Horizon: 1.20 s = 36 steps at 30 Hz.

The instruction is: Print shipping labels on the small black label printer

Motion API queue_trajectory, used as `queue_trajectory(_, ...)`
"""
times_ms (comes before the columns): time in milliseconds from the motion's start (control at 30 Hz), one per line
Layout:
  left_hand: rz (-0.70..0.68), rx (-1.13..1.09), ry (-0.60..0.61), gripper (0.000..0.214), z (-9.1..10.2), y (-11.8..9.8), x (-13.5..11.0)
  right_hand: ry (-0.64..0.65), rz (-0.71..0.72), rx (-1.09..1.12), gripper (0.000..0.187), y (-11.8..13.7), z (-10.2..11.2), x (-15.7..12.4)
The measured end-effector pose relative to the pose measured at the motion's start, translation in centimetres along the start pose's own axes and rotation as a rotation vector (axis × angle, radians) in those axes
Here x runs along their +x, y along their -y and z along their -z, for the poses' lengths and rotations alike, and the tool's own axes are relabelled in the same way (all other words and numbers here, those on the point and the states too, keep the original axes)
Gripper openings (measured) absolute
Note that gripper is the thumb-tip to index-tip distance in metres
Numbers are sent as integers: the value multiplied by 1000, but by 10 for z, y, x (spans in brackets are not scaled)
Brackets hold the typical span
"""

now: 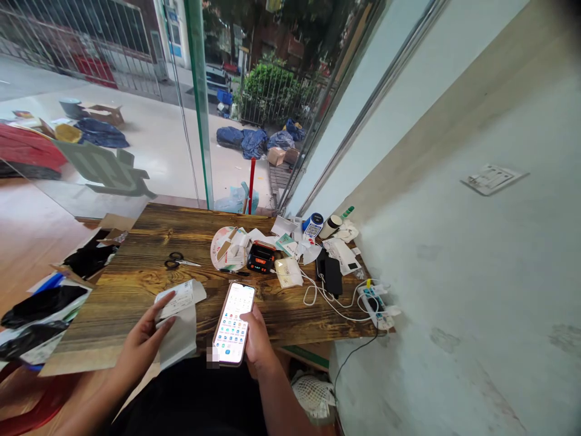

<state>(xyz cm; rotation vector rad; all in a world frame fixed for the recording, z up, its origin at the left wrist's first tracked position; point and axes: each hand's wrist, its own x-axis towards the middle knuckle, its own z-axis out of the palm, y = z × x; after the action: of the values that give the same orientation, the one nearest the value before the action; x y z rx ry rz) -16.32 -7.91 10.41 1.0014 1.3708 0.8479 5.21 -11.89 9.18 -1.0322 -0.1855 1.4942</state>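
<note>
My right hand (257, 339) holds a smartphone (233, 324) with a lit screen of app icons, thumb resting on the screen, above the near edge of a wooden table (136, 278). My left hand (143, 339) grips a white paper label strip (179, 315) that curls over the table's front edge, thumb and fingers closed on it. A small black and orange label printer (261, 257) sits on the table beyond the phone.
Black scissors (178, 261) lie at the table's left middle. A round paper fan (226, 248), paper scraps, a black power bank (330, 274), white cables and a power strip (374, 303) crowd the right side by the wall. Bags and cardboard lie at left.
</note>
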Motion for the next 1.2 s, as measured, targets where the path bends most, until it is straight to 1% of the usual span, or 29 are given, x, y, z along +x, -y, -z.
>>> queue_trajectory(67, -21, -5, 16, 94, 0, 1, 1, 7, 6, -20, 44, 0, -1, -2)
queue_trajectory(167, -137, 7, 7, 103, -1, 3, 2, 15, 9, -27, 45, -2, -2, -3)
queue_trajectory(233, -208, 40, 0, 100, -1, 4, 3, 18, 6, -2, 39, -3, -2, -3)
queue_trajectory(300, -237, 74, 6, 94, 1, 3, 3, 22, 5, 29, 32, -3, -3, -4)
queue_trajectory(367, -245, 92, 5, 87, 2, 0, 3, 37, -10, 63, 34, 0, -4, -7)
queue_trajectory(467, -191, 123, 33, 66, -4, -13, 0, 121, -104, 139, 49, 6, -9, -15)
queue_trajectory(533, -126, 114, 67, 55, -15, -23, -3, 200, -167, 179, 54, 10, -13, -20)
queue_trajectory(567, -101, 96, 87, 54, -24, -28, -4, 225, -176, 182, 54, 11, -15, -22)
queue_trajectory(633, -44, 16, 115, 60, -44, -34, -6, 226, -154, 172, 52, 12, -19, -25)
queue_trajectory(733, 79, -176, 78, 69, -73, -37, -6, 157, -81, 135, 49, 12, -23, -26)
queue_trajectory(800, 151, -309, 70, 70, -87, -39, -6, 141, -37, 117, 55, 13, -25, -27)
queue_trajectory(833, 176, -361, 87, 71, -91, -41, -8, 144, -20, 113, 61, 14, -26, -29)
queue_trajectory(900, 204, -453, 120, 75, -97, -47, -11, 169, -11, 111, 74, 15, -25, -32)
queue_trajectory(967, 209, -519, 122, 78, -100, -53, -14, 193, -3, 98, 82, 16, -23, -36)
queue_trajectory(1067, 198, -572, 132, 77, -103, -60, -17, 254, 53, 17, 90, 16, -19, -40)
queue_trajectory(1200, 205, -592, 132, 80, -105, -65, -18, 362, 152, -143, 94, 23, -17, -45)
